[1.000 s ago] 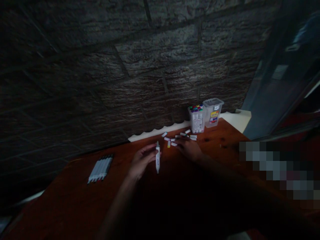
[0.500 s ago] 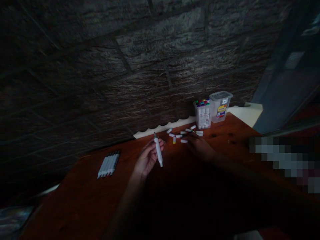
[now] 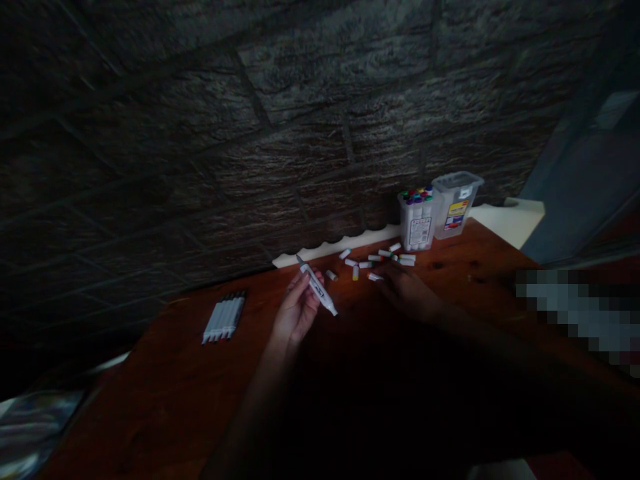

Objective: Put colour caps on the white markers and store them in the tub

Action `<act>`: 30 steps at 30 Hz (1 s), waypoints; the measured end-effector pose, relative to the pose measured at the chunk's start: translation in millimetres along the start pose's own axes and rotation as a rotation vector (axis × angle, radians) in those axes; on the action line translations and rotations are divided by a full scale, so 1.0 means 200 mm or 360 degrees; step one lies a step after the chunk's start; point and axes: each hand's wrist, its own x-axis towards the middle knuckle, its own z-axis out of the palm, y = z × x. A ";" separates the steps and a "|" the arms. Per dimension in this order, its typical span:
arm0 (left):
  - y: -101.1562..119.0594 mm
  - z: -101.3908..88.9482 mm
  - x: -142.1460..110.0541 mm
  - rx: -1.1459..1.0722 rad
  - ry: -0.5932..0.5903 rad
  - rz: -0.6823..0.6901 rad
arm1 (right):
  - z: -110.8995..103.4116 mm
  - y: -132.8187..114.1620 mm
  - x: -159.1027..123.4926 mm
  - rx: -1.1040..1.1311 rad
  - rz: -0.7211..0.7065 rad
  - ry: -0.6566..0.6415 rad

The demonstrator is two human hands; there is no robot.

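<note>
Marker (image 3: 319, 289): located where?

Gripped in your left hand (image 3: 294, 315), slanting over the surface (image 3: 165, 387), tip far-left; loose caps (image 3: 355, 273) lie rightward.

Your right hand (image 3: 413, 293)?

Nearer those caps; grasp cannot be told.

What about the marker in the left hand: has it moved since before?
Yes. The marker has tilted: its tip swung left, nearer to the left end of the white wavy strip.

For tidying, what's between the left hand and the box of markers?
In the head view, scattered caps lie between the left hand and the box of markers.
</note>
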 end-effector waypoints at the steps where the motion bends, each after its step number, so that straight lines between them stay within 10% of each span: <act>1: 0.00 0.00 0.00 0.0001 -0.0008 -0.0001 | 0.00 0.00 0.00 0.0007 0.0016 -0.0009; 30: -0.03 0.00 0.02 -0.0008 -0.0165 0.0078 | -0.04 0.05 0.03 -0.0104 0.0267 0.0162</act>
